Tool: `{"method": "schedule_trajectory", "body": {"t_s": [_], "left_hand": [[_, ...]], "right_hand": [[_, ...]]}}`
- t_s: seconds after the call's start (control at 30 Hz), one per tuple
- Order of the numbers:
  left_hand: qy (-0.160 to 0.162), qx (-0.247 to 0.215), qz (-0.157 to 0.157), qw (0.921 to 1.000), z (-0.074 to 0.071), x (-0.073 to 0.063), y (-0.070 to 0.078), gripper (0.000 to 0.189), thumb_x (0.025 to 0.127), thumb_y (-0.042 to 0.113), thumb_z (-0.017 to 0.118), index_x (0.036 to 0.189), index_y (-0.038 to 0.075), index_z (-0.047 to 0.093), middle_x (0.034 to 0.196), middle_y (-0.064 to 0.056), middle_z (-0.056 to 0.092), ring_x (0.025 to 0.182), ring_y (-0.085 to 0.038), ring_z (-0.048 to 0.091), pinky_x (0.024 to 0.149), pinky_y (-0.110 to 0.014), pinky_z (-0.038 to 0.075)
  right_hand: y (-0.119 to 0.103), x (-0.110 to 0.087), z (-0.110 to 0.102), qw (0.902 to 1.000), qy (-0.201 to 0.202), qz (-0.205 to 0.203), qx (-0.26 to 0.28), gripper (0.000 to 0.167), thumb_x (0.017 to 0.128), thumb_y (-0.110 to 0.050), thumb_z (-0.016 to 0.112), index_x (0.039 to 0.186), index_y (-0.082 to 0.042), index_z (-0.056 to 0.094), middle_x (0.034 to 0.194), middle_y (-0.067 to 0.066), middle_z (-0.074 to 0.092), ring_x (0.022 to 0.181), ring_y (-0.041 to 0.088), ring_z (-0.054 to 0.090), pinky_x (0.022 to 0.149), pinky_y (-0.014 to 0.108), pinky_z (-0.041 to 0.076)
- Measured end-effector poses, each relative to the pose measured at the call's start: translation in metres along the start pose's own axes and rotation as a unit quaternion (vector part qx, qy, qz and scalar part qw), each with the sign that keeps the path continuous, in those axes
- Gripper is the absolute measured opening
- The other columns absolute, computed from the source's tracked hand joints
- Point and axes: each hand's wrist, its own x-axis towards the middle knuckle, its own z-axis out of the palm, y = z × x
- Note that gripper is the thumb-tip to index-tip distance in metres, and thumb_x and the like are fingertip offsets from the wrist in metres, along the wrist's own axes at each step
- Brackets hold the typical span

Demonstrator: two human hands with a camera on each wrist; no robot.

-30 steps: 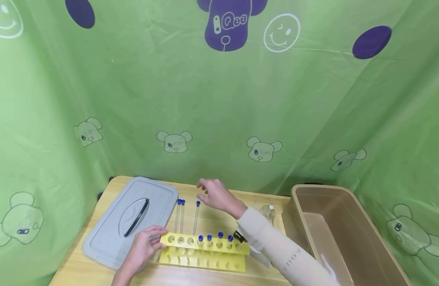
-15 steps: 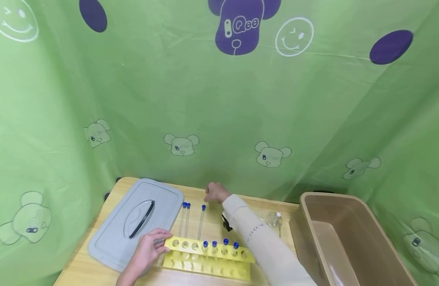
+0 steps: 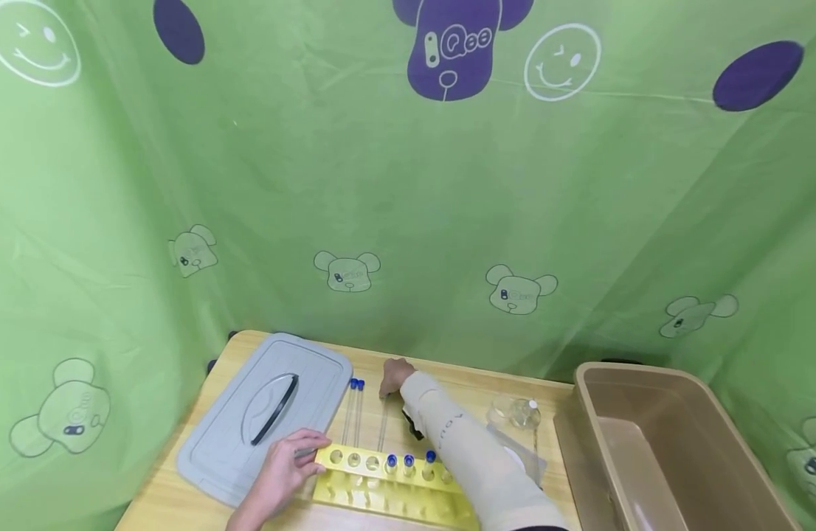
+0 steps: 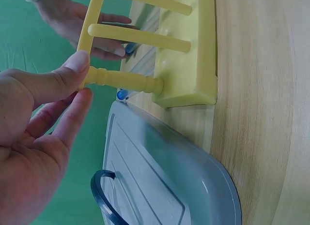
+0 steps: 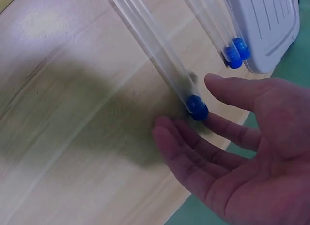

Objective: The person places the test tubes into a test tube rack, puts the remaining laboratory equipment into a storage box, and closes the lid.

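My left hand (image 3: 282,472) pinches the left end of the yellow test tube rack's (image 4: 186,72) top plate between thumb and fingers. Several blue-capped tubes stand in the rack, partly hidden by my right sleeve in the head view. Beyond the rack, a clear test tube (image 5: 160,55) lies on the table. My right hand (image 5: 242,157) is around its blue cap (image 5: 197,108), thumb apart and fingers loosely bent. Whether a finger touches the cap, I cannot tell. Two more capped tubes (image 3: 356,413) lie side by side to the left.
A grey lid (image 3: 249,435) with a black handle lies left of the rack. On the right stands a deep brown bin (image 3: 583,413). Clear glassware (image 3: 524,413) sits between bin and sleeve. Green printed cloth (image 3: 434,317) hangs behind the wooden table (image 3: 464,376).
My right hand has come down from above the table to the lone tube's capped end. The left hand keeps its hold on the rack. The head view has shifted slightly.
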Motion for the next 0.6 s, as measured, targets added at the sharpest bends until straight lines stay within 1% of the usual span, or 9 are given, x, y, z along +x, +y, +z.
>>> {"method": "schedule_trajectory", "body": {"t_s": [0.1, 0.17, 0.3, 0.37, 0.47, 0.53, 0.6], "left_hand": [[0.005, 0.002, -0.002, 1.0, 0.002, 0.0, -0.001, 0.04, 0.069, -0.014, 0.084, 0.107, -0.005, 0.074, 0.116, -0.021, 0.069, 0.105, -0.042, 0.068, 0.086, -0.031, 0.063], [0.009, 0.003, 0.002, 1.0, 0.001, 0.0, -0.001, 0.04, 0.068, -0.014, 0.084, 0.106, -0.005, 0.074, 0.115, -0.021, 0.069, 0.105, -0.042, 0.068, 0.086, -0.031, 0.063], [0.001, -0.013, -0.002, 0.9999, 0.002, 0.0, 0.0, 0.039, 0.069, -0.012, 0.085, 0.107, -0.005, 0.074, 0.115, -0.019, 0.069, 0.107, -0.043, 0.067, 0.088, -0.033, 0.063], [-0.004, -0.021, -0.002, 0.9998, 0.002, 0.0, 0.001, 0.039, 0.07, -0.011, 0.085, 0.107, -0.005, 0.074, 0.115, -0.02, 0.069, 0.108, -0.044, 0.067, 0.089, -0.033, 0.062], [-0.008, -0.023, -0.004, 0.9997, 0.002, 0.0, 0.0, 0.039, 0.07, -0.011, 0.085, 0.107, -0.006, 0.074, 0.115, -0.02, 0.068, 0.108, -0.044, 0.067, 0.089, -0.032, 0.062], [-0.005, -0.021, -0.006, 0.9998, 0.002, 0.0, 0.0, 0.039, 0.07, -0.011, 0.085, 0.107, -0.006, 0.074, 0.115, -0.02, 0.069, 0.107, -0.044, 0.067, 0.089, -0.031, 0.062], [0.001, -0.017, -0.004, 0.9999, 0.001, 0.0, -0.002, 0.039, 0.069, -0.011, 0.085, 0.107, -0.006, 0.074, 0.115, -0.021, 0.068, 0.107, -0.044, 0.067, 0.089, -0.031, 0.062]], "right_hand": [[0.001, 0.0, 0.004, 0.9999, 0.015, 0.002, 0.005, 0.028, 0.077, -0.015, 0.087, 0.077, -0.007, 0.061, 0.075, 0.006, 0.058, 0.068, 0.018, 0.051, 0.056, 0.027, 0.048], [0.0, 0.001, 0.007, 0.9995, 0.032, -0.004, 0.005, 0.027, 0.074, -0.013, 0.088, 0.076, -0.006, 0.062, 0.074, 0.006, 0.06, 0.067, 0.019, 0.054, 0.057, 0.028, 0.052], [0.003, 0.003, 0.013, 0.9985, 0.054, 0.002, 0.006, 0.022, 0.073, -0.005, 0.083, 0.073, -0.006, 0.062, 0.075, 0.008, 0.063, 0.067, 0.022, 0.058, 0.056, 0.029, 0.055], [0.005, 0.003, 0.014, 0.9982, 0.058, 0.011, 0.012, 0.02, 0.073, -0.001, 0.08, 0.073, -0.006, 0.06, 0.076, 0.01, 0.063, 0.067, 0.024, 0.058, 0.056, 0.03, 0.055], [0.007, 0.004, 0.014, 0.9976, 0.064, 0.01, 0.023, 0.019, 0.074, 0.001, 0.075, 0.072, -0.007, 0.058, 0.076, 0.009, 0.062, 0.067, 0.023, 0.057, 0.055, 0.029, 0.054], [0.007, 0.004, 0.01, 0.9965, 0.076, 0.001, 0.036, 0.021, 0.077, 0.003, 0.072, 0.069, -0.007, 0.055, 0.073, 0.008, 0.059, 0.063, 0.022, 0.055, 0.052, 0.028, 0.051], [0.005, 0.003, 0.005, 0.9941, 0.091, -0.013, 0.057, 0.027, 0.079, 0.005, 0.068, 0.064, -0.009, 0.051, 0.065, 0.005, 0.056, 0.055, 0.018, 0.053, 0.047, 0.025, 0.049]]}}
